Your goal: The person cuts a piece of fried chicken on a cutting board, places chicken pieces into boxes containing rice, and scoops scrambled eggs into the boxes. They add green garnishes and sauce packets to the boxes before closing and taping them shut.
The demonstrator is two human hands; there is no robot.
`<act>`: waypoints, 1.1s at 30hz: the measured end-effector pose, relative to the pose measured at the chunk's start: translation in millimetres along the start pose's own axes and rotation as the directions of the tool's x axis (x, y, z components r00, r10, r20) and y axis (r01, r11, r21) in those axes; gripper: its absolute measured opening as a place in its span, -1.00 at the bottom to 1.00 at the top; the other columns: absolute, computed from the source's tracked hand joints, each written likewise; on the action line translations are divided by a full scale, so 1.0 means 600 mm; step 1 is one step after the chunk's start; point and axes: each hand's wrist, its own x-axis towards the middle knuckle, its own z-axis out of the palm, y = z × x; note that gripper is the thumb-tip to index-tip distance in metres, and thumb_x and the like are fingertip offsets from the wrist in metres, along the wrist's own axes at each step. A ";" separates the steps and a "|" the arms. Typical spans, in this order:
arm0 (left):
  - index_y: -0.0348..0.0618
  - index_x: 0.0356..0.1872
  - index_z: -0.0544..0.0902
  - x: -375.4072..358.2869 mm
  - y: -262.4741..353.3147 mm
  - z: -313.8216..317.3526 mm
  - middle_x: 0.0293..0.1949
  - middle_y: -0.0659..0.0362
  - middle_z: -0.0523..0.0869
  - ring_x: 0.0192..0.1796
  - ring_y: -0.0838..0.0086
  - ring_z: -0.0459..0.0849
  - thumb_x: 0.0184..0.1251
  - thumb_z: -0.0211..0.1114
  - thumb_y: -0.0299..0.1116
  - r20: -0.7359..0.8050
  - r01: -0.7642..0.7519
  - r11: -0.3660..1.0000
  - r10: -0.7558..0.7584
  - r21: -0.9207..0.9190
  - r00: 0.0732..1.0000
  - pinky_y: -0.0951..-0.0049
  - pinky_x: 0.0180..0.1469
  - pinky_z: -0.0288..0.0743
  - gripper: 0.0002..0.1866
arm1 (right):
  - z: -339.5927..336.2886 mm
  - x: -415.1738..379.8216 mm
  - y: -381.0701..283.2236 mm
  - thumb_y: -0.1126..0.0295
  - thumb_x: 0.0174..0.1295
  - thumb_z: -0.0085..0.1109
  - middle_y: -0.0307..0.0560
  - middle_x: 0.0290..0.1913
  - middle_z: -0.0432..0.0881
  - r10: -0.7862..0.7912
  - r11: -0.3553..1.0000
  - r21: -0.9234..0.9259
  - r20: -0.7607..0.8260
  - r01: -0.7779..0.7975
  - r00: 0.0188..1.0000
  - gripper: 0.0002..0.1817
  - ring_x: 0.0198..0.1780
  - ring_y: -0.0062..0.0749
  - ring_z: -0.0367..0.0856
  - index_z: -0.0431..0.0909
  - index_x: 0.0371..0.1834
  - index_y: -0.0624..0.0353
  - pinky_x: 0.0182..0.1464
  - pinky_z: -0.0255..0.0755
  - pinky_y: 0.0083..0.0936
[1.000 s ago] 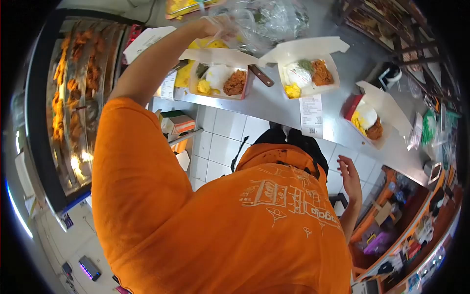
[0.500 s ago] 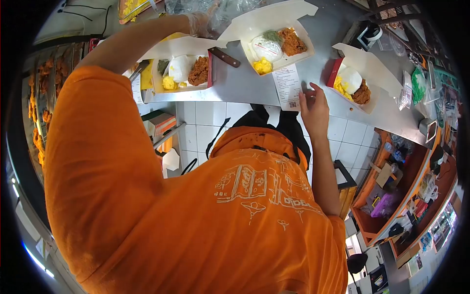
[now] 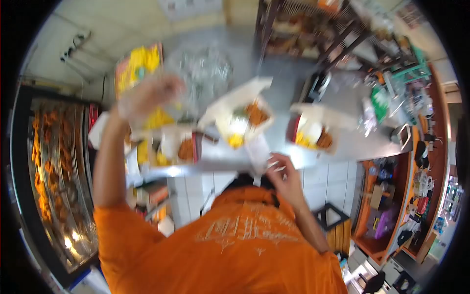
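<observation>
My left hand (image 3: 149, 95), smeared by motion, is raised over the left side of the counter, near the yellow pieces (image 3: 143, 60) and clear plastic bags (image 3: 205, 68). Whether it holds anything is not clear. My right hand (image 3: 286, 179) is at the counter's front edge, fingers loosely bent and apart, beside a paper receipt (image 3: 258, 151); contact with it cannot be made out. Above the receipt lies an open meal box (image 3: 210, 115) with rice, yellow food and fried chicken (image 3: 256, 113). Similar open boxes stand to the left (image 3: 197, 152) and right (image 3: 297, 125).
A brown-handled utensil (image 3: 210, 138) lies between two boxes. The glass food cabinet (image 3: 63, 181) stands at the far left. A dark rack (image 3: 293, 29) is at the back, and a green bag (image 3: 379, 104) lies on the right. Orange shelves (image 3: 362, 215) stand at lower right.
My left hand has moved left from the plastic bags and is now blurred. My right hand stays by the receipt, its fingers more bent. The view has tilted up, showing more of the back counter.
</observation>
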 end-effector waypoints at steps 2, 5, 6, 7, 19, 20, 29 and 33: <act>-0.17 -0.11 0.69 -0.008 0.121 0.041 -0.20 0.18 0.71 -0.09 0.43 0.69 0.43 0.30 -0.46 0.119 0.127 0.864 -0.079 -0.487 0.990 0.37 0.00 0.59 -0.90 | 0.024 0.036 -0.068 0.51 0.23 0.41 -0.08 0.34 0.49 -0.156 0.940 0.322 0.125 0.108 0.980 -0.24 0.15 -0.40 0.58 0.27 0.50 0.08 -0.11 0.61 -0.52; -0.16 -0.18 0.70 0.026 0.220 0.138 -0.21 0.12 0.72 -0.09 0.34 0.71 0.41 0.35 -0.41 -0.063 -0.216 0.905 0.207 -0.367 0.976 0.32 -0.01 0.59 -0.93 | 0.026 0.064 -0.159 0.51 0.29 0.34 -0.01 0.13 0.64 -0.116 0.861 0.508 0.257 -0.032 0.959 -0.43 -0.05 -0.46 0.67 0.38 0.36 0.12 -0.21 0.65 -0.54; -0.16 -0.13 0.70 0.034 0.235 0.153 -0.17 0.08 0.72 -0.06 0.31 0.72 0.44 0.34 -0.38 0.012 -0.071 0.917 0.083 -0.392 0.996 0.30 0.00 0.60 -0.89 | 0.008 0.078 -0.146 0.51 0.32 0.31 -0.02 0.01 0.69 -0.055 0.883 0.461 0.285 -0.086 0.957 -0.54 -0.14 -0.47 0.69 0.44 0.28 0.15 -0.25 0.64 -0.54; -0.17 -0.12 0.70 0.044 0.245 0.176 -0.16 0.08 0.72 -0.07 0.32 0.72 0.43 0.34 -0.42 -0.019 -0.122 0.867 0.129 -0.483 0.991 0.32 0.00 0.60 -0.89 | -0.005 0.092 -0.129 0.51 0.36 0.27 -0.03 -0.10 0.73 0.019 0.898 0.408 0.335 -0.163 0.942 -0.64 -0.24 -0.48 0.71 0.50 0.20 0.18 -0.29 0.63 -0.53; -0.31 -0.26 0.76 -0.030 -0.142 0.020 -0.32 -0.10 0.75 -0.20 0.13 0.75 0.44 0.23 -0.01 0.252 0.145 0.819 -0.332 0.555 0.909 0.14 -0.07 0.59 -0.54 | -0.193 0.004 0.060 0.35 0.55 0.05 -0.25 -0.29 0.63 0.370 0.929 0.008 0.042 -0.370 0.928 -0.80 -0.30 -0.64 0.52 0.58 0.01 0.24 -0.21 0.37 -0.61; -0.29 -0.23 0.78 -0.005 -0.172 0.052 -0.26 -0.11 0.78 -0.18 0.10 0.76 0.39 0.25 0.09 0.476 0.067 0.833 -0.377 0.549 0.795 0.11 -0.04 0.59 -0.48 | -0.190 -0.004 0.073 0.34 0.55 0.06 -0.23 -0.24 0.65 0.411 0.911 -0.002 0.039 -0.412 0.911 -0.79 -0.29 -0.62 0.53 0.57 0.05 0.23 -0.21 0.38 -0.62; -0.11 -0.13 0.82 -0.012 -0.292 0.239 -0.12 -0.11 0.81 -0.05 0.07 0.79 0.21 0.30 0.22 0.420 0.308 0.644 -0.721 0.701 0.552 0.12 0.03 0.63 -0.43 | -0.154 -0.085 0.093 0.25 0.58 0.03 -0.20 -0.21 0.66 0.417 0.903 -0.041 -0.154 -0.427 0.896 -0.71 -0.26 -0.60 0.59 0.57 0.12 0.21 -0.24 0.37 -0.63; -0.14 -0.14 0.78 0.001 -0.291 0.215 -0.22 -0.08 0.80 -0.12 0.06 0.79 0.36 0.24 0.09 0.554 0.085 0.733 -0.579 0.674 0.598 0.05 -0.05 0.63 -0.54 | -0.153 -0.095 0.112 0.28 0.57 0.04 -0.18 -0.20 0.69 0.370 0.923 -0.021 -0.225 -0.384 0.901 -0.73 -0.26 -0.57 0.61 0.56 0.13 0.21 -0.24 0.40 -0.60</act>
